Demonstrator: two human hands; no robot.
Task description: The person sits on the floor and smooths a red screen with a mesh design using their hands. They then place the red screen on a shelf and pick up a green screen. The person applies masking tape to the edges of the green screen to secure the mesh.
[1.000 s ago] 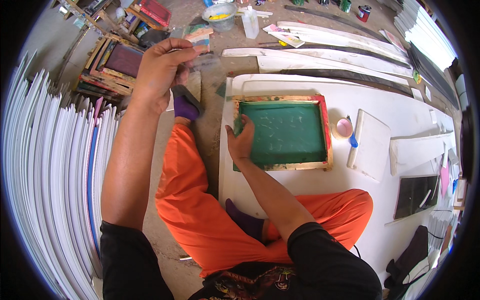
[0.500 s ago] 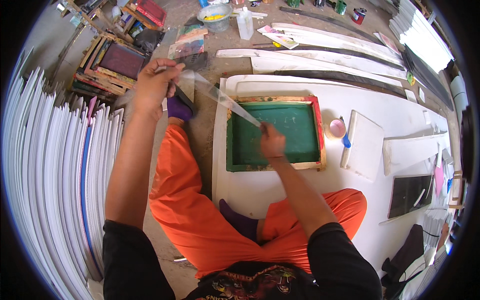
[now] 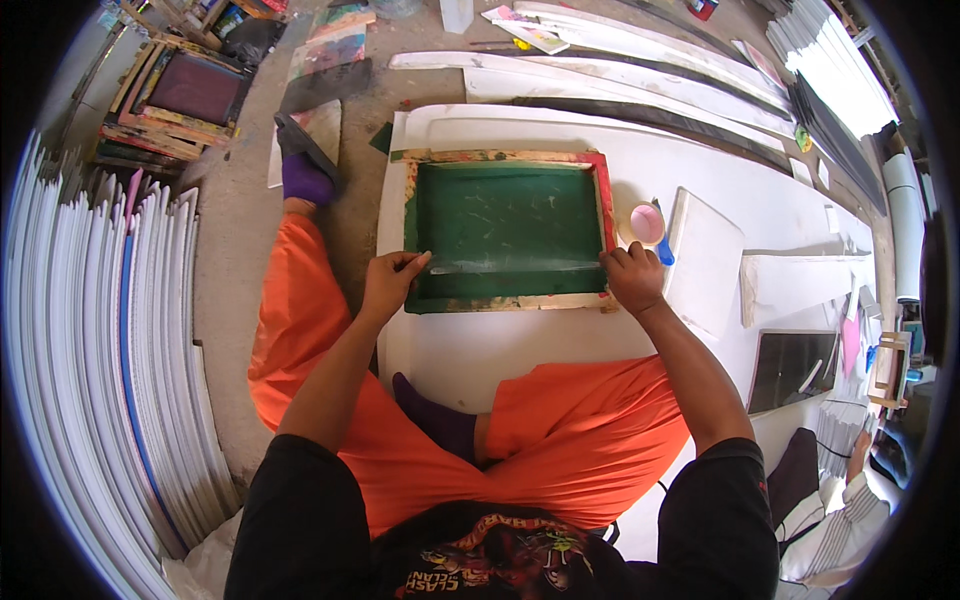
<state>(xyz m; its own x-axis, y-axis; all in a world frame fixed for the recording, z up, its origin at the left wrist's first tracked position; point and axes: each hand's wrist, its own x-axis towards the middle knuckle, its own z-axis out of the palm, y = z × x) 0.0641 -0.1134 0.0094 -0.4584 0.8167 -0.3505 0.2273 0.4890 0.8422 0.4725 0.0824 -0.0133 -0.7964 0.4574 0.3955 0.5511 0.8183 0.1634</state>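
Note:
A strip of clear tape [image 3: 510, 267] is stretched level between my two hands, over the lower part of a screen-printing frame [image 3: 507, 301]. Green mesh [image 3: 505, 215] fills this wooden frame, whose right side is painted red. My left hand [image 3: 390, 285] pinches one end of the tape by the frame's left side. At the right side, my right hand [image 3: 633, 275] has its fingers closed on the other end. The see-through strip is hard to make out, and I cannot tell whether it touches the mesh. Just above my right hand sits a tape roll [image 3: 647, 226] with a pink inside.
Beside the roll lies a blue-handled tool [image 3: 665, 250], then a white flat panel [image 3: 705, 262]. Beneath everything is a white board [image 3: 440, 352]. Long white strips [image 3: 600, 85] lie beyond it. Stacked sheets [image 3: 100, 350] stand at the left, other wooden frames [image 3: 180, 90] farther back.
Both hands have come down and apart, from a slanted hold in the air to the frame's two sides. The tape now runs level across the frame. My view has shifted slightly.

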